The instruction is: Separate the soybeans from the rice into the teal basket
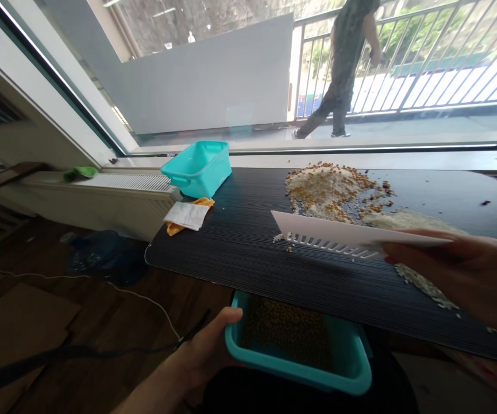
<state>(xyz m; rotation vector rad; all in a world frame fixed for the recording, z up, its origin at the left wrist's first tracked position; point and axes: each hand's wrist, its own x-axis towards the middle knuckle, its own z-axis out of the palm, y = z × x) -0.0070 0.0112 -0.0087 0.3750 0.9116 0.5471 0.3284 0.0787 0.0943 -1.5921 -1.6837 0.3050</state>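
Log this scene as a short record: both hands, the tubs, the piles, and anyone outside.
Left hand: gripping the near tub at its rim
Right hand: holding a white slotted sheet over the dark table
Near tub: turquoise, brown grains inside
Far tub: turquoise, on the table's left end
Piles: one mixed heap, white and brown; one mostly white pile, partly hidden
Outside: one person, mid-stride

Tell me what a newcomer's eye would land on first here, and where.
Probably the mound of white and brown grains toward the far side of the dark table. Next, likely the white slotted plate on the near side of that mound, in the grip of the right hand. Then the bright turquoise tub at the table's near edge, held by the left hand.
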